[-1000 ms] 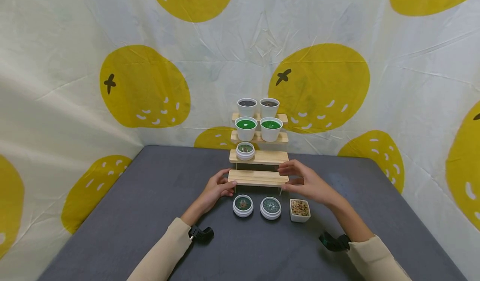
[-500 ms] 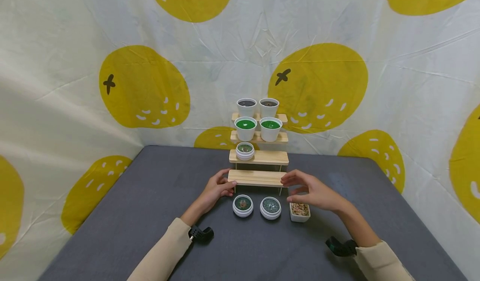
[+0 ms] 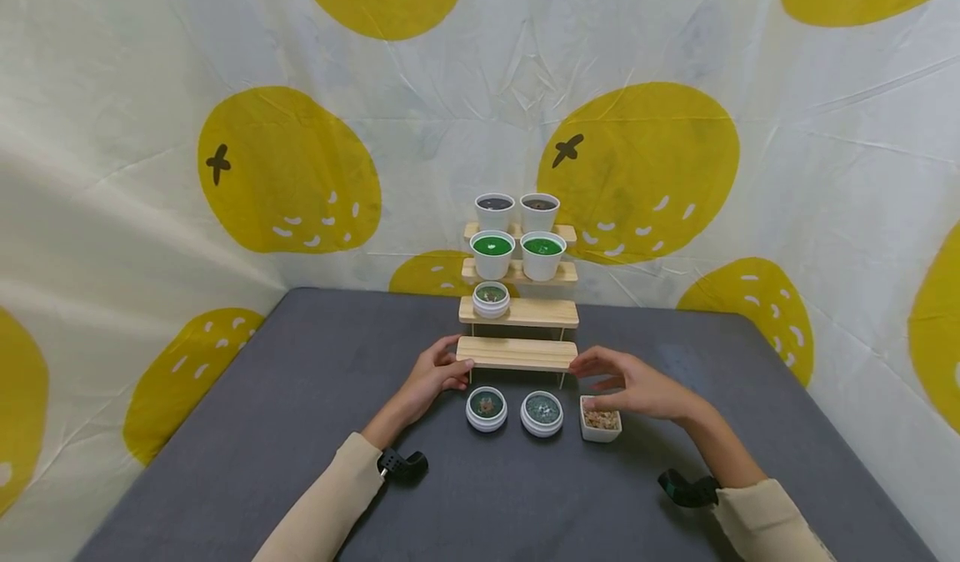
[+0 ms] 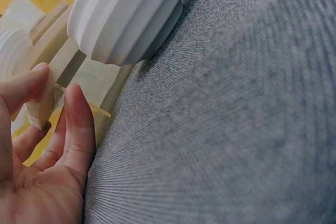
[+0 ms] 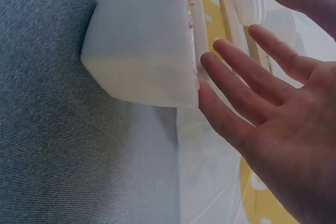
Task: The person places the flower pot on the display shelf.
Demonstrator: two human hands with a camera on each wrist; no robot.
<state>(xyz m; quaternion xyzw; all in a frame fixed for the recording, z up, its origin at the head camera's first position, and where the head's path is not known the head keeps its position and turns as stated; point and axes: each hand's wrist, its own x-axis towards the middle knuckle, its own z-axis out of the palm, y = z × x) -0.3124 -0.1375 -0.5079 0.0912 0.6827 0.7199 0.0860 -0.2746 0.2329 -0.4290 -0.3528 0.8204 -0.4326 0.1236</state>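
A tiered wooden display stand (image 3: 517,352) stands mid-table. My left hand (image 3: 435,376) pinches the left end of its lowest board; in the left wrist view the thumb (image 4: 31,85) lies on one face and fingers curl past the other. My right hand (image 3: 637,385), fingers spread in the right wrist view, hovers just off the board's right end, above a square white bowl (image 3: 600,434) of tan bits. Whether a fingertip touches the bowl's rim, I cannot tell. Two round white ribbed pots with dark green tops, a left pot (image 3: 486,409) and a right pot (image 3: 542,413), sit before the stand.
On the third step up from the table's two pots, several white cups stand: two dark-filled ones, one being a cup (image 3: 495,212) on top, and two green-filled ones, one a cup (image 3: 492,258) below. A ribbed pot (image 3: 491,300) sits lower. A patterned curtain (image 3: 420,145) hangs behind.
My right hand has moved away from the right end of the lowest board, rightward and slightly down, over the square bowl. My left hand has stayed at the board's left end.
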